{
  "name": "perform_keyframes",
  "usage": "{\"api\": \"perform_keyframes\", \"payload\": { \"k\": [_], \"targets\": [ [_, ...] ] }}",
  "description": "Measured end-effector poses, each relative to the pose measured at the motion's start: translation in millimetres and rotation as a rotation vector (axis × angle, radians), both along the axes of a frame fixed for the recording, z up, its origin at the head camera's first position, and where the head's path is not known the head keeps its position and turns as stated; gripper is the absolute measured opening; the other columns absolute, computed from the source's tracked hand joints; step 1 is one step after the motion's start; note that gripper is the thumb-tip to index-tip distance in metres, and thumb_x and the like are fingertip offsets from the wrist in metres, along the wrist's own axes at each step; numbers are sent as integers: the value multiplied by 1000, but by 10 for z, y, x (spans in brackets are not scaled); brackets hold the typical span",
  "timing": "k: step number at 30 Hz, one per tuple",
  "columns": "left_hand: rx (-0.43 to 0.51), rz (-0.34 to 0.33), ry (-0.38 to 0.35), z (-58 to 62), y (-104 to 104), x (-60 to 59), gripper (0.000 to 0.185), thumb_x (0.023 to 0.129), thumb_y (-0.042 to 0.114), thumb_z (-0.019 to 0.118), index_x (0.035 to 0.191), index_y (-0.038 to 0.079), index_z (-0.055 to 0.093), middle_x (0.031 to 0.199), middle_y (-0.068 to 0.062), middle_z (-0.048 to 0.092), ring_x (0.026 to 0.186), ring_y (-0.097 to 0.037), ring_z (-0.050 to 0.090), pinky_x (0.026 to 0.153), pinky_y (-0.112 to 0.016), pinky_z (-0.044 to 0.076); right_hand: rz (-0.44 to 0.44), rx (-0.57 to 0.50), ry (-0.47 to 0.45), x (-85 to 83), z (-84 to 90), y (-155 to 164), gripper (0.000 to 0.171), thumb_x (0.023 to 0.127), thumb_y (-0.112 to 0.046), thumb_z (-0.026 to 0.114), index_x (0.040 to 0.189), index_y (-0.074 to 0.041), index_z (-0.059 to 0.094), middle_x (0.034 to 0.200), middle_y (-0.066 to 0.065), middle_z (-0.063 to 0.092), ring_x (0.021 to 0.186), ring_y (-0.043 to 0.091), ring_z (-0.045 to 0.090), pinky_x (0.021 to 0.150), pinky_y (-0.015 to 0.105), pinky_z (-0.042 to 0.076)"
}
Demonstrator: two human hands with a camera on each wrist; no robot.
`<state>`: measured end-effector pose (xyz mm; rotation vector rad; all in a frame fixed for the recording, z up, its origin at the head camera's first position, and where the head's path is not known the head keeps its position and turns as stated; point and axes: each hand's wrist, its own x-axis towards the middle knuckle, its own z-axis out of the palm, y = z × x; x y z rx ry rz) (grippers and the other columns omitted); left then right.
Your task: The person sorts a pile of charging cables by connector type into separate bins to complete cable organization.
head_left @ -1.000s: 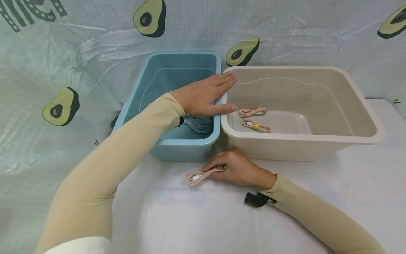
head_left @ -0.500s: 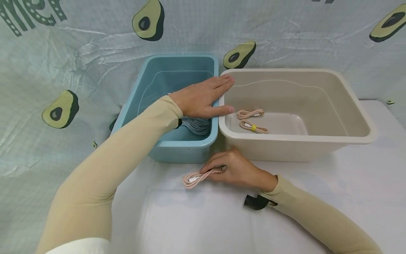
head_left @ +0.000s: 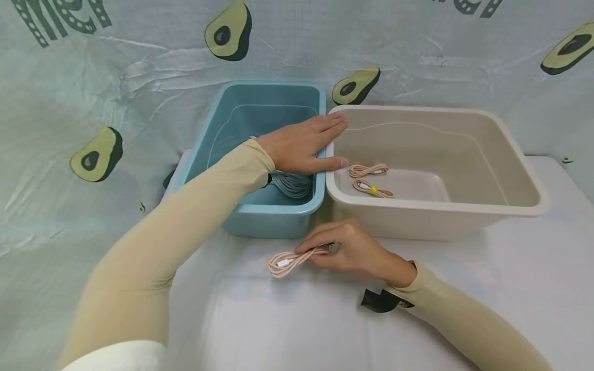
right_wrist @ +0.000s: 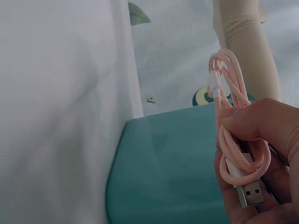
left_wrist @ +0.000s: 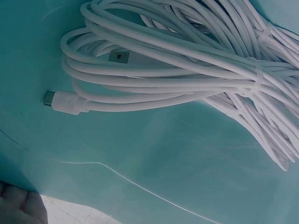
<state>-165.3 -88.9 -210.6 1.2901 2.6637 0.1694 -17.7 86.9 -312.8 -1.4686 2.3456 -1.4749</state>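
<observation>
My right hand (head_left: 350, 248) pinches a coiled pink USB cable (head_left: 284, 263) over the white tabletop, in front of the two bins. In the right wrist view, the thumb presses on the middle of the pink coil and a metal USB plug (right_wrist: 250, 194) sticks out below it. My left hand (head_left: 306, 144) lies with straight fingers across the adjoining rims of the blue bin (head_left: 278, 208) and the beige bin (head_left: 436, 205). Under the left wrist, bundled white cables (left_wrist: 187, 70) lie inside the blue bin, one with a small metal-tipped plug (left_wrist: 63, 101).
Two coiled pink cables, one plain (head_left: 368, 170) and one with a yellow tie (head_left: 373, 189), lie at the left of the beige bin. Behind the bins hangs a pale sheet (head_left: 417, 56) printed with avocados. The white tabletop (head_left: 278, 330) stretches out in front.
The head view has shifted slightly. Both hands keep nearly the same places, the left across the rims and the right still pinching the pink USB cable.
</observation>
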Motion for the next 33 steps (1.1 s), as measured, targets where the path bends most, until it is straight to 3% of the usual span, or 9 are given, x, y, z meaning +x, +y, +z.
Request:
{"api": "perform_keyframes", "payload": {
  "k": [8,19,33],
  "targets": [
    [-10,-3,3,1,-6,3,90,102,66,42,168,14,9,177,-1,6,166,-19,4,137,-41,12,16,-48,44,50,165,62,30,81,12,76,102,-10,83,95,2,80,74,5,60,61,16,52],
    [0,12,9,-13,1,9,92,101,68,41,168,13,11,177,-3,7,166,-21,6,137,-42,14,26,-28,94,123,453,157,31,81,10,79,105,-10,83,97,0,79,77,4,60,62,13,50],
    [-17,3,15,9,41,23,92,101,69,40,168,13,10,177,-3,6,166,-22,5,137,-43,13,52,-72,205,118,837,269,31,78,13,78,102,-6,82,95,3,79,79,5,62,62,14,51]
  ]
}}
